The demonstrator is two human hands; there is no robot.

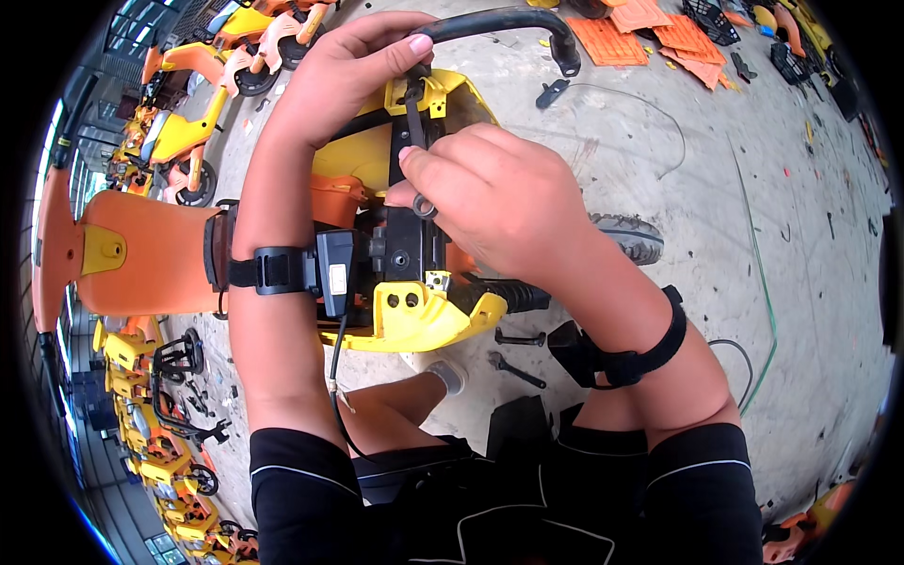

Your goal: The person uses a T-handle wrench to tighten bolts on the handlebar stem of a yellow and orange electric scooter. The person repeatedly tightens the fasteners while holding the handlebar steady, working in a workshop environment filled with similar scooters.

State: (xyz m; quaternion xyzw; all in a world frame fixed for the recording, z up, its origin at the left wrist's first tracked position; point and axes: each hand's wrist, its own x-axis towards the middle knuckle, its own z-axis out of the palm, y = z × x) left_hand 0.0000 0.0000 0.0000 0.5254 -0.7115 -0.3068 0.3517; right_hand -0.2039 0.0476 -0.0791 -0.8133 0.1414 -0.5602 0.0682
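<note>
My left hand [348,75] is closed around the left end of a curved black grab bar [499,21] at the rear of a scooter. In my right hand [504,193] is a dark wrench [414,121], pinched between thumb and fingers. Its upper end meets the fitting under the bar, though my fingers partly hide the shaft. A ring end [426,207] shows below my thumb. Under both hands lies the scooter's black frame beam [405,231], flanked by yellow body panels [424,318] and an orange part [336,196].
The scooter's orange front shield [151,256] extends left, its tyre [633,237] right. On the concrete floor near my feet lie an adjustable wrench [516,370] and a black bracket-like piece [520,337]. Many scooters [179,137] line the left. Orange panels [607,42] lie far right; a green wire [767,311] crosses the floor.
</note>
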